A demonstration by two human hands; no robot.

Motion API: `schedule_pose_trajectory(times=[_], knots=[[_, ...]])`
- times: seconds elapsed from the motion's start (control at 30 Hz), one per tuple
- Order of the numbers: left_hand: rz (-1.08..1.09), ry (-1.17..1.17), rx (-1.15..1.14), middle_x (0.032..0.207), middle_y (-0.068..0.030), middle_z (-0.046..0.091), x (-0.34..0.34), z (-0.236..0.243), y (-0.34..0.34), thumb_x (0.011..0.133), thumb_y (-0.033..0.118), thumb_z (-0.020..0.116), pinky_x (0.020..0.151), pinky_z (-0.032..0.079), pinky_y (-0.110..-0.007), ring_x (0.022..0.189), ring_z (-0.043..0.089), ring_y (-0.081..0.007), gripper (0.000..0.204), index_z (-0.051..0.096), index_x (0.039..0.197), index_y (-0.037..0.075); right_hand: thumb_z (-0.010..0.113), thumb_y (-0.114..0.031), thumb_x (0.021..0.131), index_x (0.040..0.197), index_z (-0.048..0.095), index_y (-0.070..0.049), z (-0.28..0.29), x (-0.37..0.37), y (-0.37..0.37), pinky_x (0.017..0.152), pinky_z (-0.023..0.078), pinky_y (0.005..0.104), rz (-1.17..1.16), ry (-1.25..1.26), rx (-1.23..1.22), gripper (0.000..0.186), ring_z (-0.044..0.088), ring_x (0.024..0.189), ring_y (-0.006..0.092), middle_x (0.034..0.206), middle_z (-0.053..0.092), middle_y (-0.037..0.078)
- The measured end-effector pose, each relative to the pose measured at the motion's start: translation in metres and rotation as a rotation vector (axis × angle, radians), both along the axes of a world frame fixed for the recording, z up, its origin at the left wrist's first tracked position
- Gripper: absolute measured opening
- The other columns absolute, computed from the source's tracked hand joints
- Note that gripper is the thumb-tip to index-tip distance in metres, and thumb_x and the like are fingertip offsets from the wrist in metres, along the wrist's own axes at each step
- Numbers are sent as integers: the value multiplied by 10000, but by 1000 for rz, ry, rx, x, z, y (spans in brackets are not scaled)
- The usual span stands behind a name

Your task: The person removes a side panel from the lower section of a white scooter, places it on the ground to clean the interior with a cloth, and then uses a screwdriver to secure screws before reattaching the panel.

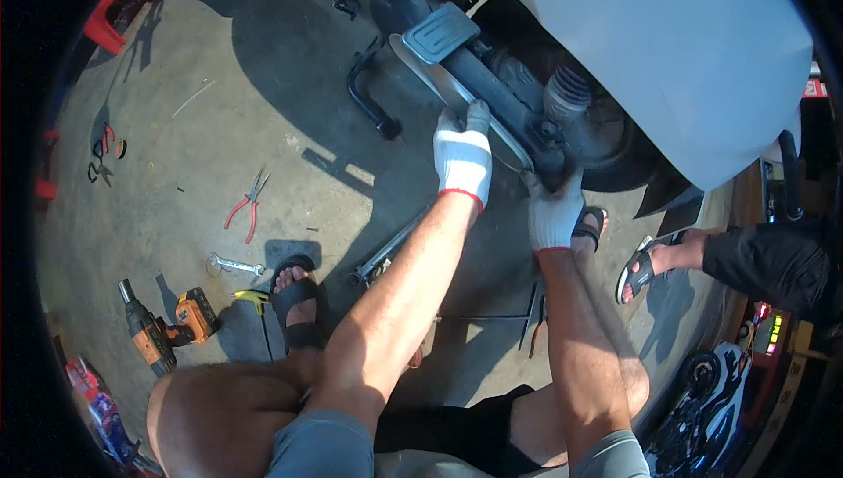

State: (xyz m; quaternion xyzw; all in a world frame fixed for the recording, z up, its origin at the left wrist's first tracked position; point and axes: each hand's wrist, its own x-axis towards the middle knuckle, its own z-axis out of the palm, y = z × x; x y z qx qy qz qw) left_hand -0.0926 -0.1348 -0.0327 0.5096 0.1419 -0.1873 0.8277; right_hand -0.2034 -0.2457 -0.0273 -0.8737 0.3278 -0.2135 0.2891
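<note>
My left hand (464, 158), in a white knit glove with dark fingers, is closed around a long, pale curved metal strip (439, 77). The strip runs beside a dark arm (492, 92) topped by a grey ridged pedal-like pad (442, 33). My right hand (555, 213), gloved the same way, is closed at the strip's lower end; its fingertips are in shadow and partly hidden. Beyond it are a ribbed rubber boot (567, 92) and a large white body panel (667, 48). A dark bent tube (367, 96) lies on the floor left of the strip.
Left on the concrete lie red-handled pliers (248, 206), a wrench (235, 265), an orange-black power driver (154, 329), scissors (98, 165) and a yellow-headed tool (252, 297). Another person's sandalled foot (645, 269) stands at right. A red plastic stool (110, 8) is far left.
</note>
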Motion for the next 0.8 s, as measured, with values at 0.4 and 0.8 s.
schedule_pose_trajectory(times=[0.4, 0.8], knots=[[1, 10, 231, 1270, -183, 621, 7, 2, -6, 971, 398, 575, 979, 439, -382, 1105, 597, -303, 568, 516, 1353, -18, 727, -65, 843, 1440, 362, -45, -15, -7, -18, 921, 509, 394, 143, -56, 72, 701, 652, 1088, 317, 1190, 656, 219], [139, -29, 198, 1343, -248, 560, 37, 6, 15, 941, 454, 595, 1021, 425, -374, 1227, 547, -359, 719, 423, 1416, -56, 702, 4, 855, 1436, 369, -23, 2, 3, 6, 918, 478, 308, 51, -31, 189, 670, 587, 1071, 194, 1202, 614, 137]])
